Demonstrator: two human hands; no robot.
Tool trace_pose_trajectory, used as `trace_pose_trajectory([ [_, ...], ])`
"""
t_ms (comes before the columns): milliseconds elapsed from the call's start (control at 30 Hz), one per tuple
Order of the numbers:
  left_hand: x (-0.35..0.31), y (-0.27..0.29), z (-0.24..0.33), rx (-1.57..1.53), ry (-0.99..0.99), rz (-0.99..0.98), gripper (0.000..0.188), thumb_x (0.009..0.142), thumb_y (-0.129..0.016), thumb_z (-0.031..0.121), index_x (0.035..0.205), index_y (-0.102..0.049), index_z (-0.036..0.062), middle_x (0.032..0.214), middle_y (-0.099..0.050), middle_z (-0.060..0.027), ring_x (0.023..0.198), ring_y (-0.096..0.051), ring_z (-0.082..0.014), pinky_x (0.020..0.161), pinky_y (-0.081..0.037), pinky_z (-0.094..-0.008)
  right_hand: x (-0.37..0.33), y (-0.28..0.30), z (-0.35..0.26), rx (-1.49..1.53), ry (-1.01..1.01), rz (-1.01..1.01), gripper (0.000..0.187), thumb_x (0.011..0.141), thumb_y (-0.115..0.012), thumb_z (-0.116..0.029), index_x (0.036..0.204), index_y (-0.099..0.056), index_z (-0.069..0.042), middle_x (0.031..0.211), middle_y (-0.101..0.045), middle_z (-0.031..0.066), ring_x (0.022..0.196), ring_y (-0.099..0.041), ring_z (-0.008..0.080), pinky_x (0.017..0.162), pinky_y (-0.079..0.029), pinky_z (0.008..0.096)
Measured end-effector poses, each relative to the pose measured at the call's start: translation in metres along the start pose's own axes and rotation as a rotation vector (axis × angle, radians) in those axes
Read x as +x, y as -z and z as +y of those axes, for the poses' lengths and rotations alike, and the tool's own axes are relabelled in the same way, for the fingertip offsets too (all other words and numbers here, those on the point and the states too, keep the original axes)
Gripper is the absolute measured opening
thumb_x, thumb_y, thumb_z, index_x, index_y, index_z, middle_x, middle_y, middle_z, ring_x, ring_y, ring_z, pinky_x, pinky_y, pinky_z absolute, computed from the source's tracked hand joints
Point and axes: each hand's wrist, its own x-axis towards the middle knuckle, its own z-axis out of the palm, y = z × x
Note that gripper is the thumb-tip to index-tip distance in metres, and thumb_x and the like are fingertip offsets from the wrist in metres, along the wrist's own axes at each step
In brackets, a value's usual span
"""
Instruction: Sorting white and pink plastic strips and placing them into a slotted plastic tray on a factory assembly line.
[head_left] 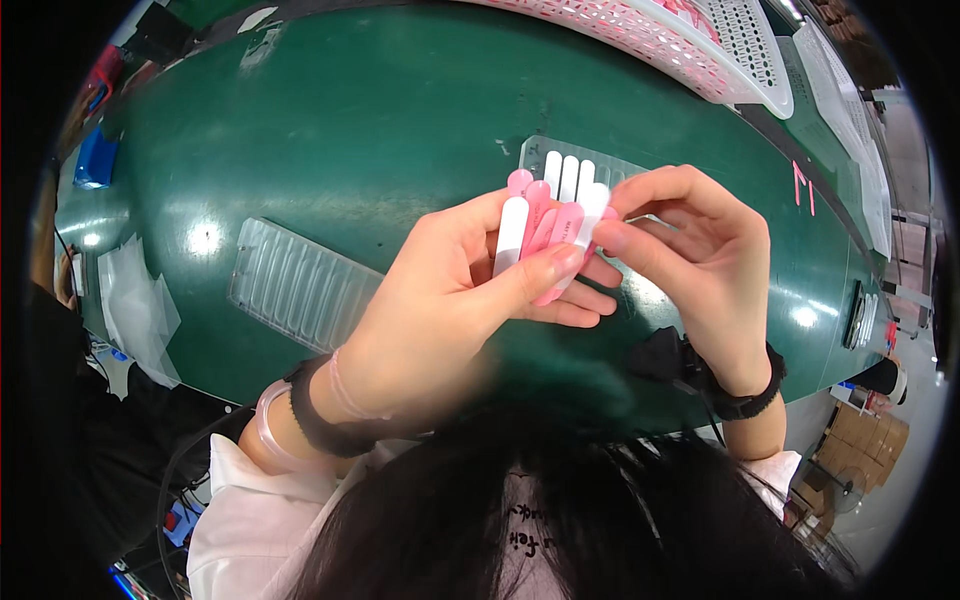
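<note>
My left hand (440, 265) is closed around a fanned bunch of short, flat nail files with rounded ends. Some show a pink printed face (566, 224), others a white face (511, 230). The left thumb presses across their lower part. At the right side of the bunch, my right hand (690, 235) pinches with thumb and index finger at a white nail file (594, 208), its edge slightly blurred. Just beyond the hands lies a clear ribbed plastic tray (625, 166) with several white files standing out in its slots; the hands hide its near part.
A second clear ribbed tray (300, 285) lies left of my left hand, on the green table (330, 120). A pink and white perforated basket (650, 45) stands at the far right. Clear plastic bags (130, 305) lie at the left edge. Two pink strips (804, 188) rest at right.
</note>
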Motion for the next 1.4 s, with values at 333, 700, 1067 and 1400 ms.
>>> trace_pose_trajectory([
  [333, 0.001, -0.001, 0.003, -0.083, -0.007, 0.034, 0.027, 0.087, -0.043, 0.011, 0.106, -0.043, -0.0078, 0.094, -0.057, -0.0194, 0.081, -0.060, -0.0294, 0.072, -0.051, -0.0381, -0.002, 0.010, 0.006, 0.210, -0.017, 0.006, 0.014, 0.073, -0.060, 0.006, 0.087, -0.056, 0.006, 0.084, -0.059, 0.0087, 0.075, -0.057, 0.0113, 0.069, -0.047, 0.0229],
  [700, 0.005, 0.005, 0.003, -0.051, -0.018, 0.100, 0.028, 0.086, -0.046, 0.012, 0.107, -0.042, -0.0062, 0.091, -0.057, -0.0197, 0.079, -0.060, -0.0308, 0.070, -0.052, -0.0383, 0.035, 0.046, 0.008, -0.155, -0.169, 0.048, 0.015, 0.073, -0.062, -0.007, 0.079, -0.057, 0.006, 0.064, -0.059, 0.0092, 0.056, -0.057, 0.0120, 0.055, -0.046, 0.0212],
  [1067, 0.003, 0.004, 0.003, -0.015, -0.023, 0.091, 0.025, 0.084, -0.048, 0.010, 0.104, -0.043, -0.0053, 0.090, -0.057, -0.0195, 0.078, -0.061, -0.0298, 0.069, -0.052, -0.0373, 0.044, 0.041, 0.028, -0.807, 0.001, -0.129, 0.035, 0.065, -0.069, -0.017, 0.095, -0.056, -0.005, 0.078, -0.049, 0.0052, 0.073, -0.047, 0.0151, 0.062, -0.039, 0.0267],
  [1400, 0.003, 0.000, 0.006, -0.040, 0.069, 0.020, 0.028, 0.083, -0.050, 0.008, 0.106, -0.040, -0.0046, 0.091, -0.056, -0.0206, 0.079, -0.061, -0.0303, 0.067, -0.053, -0.0379, 0.022, 0.025, 0.005, 0.206, -0.046, -0.242, 0.012, 0.074, -0.061, 0.001, 0.085, -0.057, 0.005, 0.078, -0.059, 0.0065, 0.072, -0.056, 0.0093, 0.067, -0.046, 0.0213],
])
